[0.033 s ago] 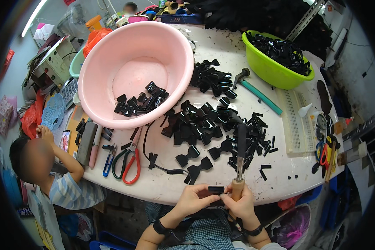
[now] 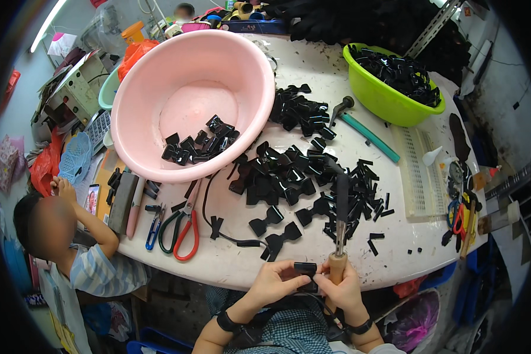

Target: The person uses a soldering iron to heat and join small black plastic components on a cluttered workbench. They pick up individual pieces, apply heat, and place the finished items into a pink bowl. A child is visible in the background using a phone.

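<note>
My left hand (image 2: 279, 279) pinches a small glossy black bow (image 2: 305, 268) at the table's front edge, with part of it hidden by the fingers. My right hand (image 2: 342, 290) wraps the wooden handle of a soldering iron (image 2: 338, 262), while its thumb and fingertip meet the bow's right side. The iron points away from me, its metal shaft ending in a broad dark tip. Beyond both hands lie flat black bows (image 2: 283, 241) and a pile of more bows (image 2: 277, 171). Short black strips (image 2: 369, 183) are scattered right of the iron.
A large pink basin (image 2: 253, 76) holds several black bows. At the back right stands a green basin (image 2: 357, 74) full of black pieces. Red-and-green-handled scissors (image 2: 187, 236), blue snips (image 2: 153, 229) and a teal-handled hammer (image 2: 369, 137) lie around. A child (image 2: 94, 248) sits at the left edge.
The black bow has turned slightly between my fingers, and more of its dark material shows below, between the thumbs. Everything else stays in place.
</note>
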`<state>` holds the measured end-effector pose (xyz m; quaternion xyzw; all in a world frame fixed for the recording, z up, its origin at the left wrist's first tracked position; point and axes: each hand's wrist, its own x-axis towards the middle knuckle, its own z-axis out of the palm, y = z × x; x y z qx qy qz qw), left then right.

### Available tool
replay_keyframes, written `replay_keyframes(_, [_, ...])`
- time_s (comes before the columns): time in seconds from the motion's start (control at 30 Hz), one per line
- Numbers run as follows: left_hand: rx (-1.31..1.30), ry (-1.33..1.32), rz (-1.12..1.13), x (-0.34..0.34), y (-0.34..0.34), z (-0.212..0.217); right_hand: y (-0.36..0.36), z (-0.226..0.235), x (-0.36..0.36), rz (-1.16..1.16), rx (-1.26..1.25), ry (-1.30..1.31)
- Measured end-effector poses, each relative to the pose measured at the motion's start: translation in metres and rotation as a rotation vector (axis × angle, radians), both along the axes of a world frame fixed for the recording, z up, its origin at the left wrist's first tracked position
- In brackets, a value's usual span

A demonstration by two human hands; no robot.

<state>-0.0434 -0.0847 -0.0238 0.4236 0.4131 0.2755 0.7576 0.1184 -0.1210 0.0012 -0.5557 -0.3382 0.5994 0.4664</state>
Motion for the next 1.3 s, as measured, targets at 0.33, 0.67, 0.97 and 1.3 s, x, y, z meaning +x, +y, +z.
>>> replay_keyframes(0.33, [0.023,-0.268,-0.072,-0.004,0.004,-0.009,-0.002,-0.001,0.004,0.018,0.036,0.036])
replay_keyframes(0.67, [0.415,-0.375,-0.089,-0.001,0.011,-0.021,0.001,0.002,0.007,0.152,0.048,0.030])
replay_keyframes(0.97, [0.104,-0.259,0.008,0.002,0.004,-0.010,0.003,0.000,0.011,0.136,0.028,0.105])
replay_keyframes(1.3, [0.022,-0.123,-0.001,0.002,-0.001,-0.007,-0.005,-0.004,0.009,-0.028,0.108,-0.186])
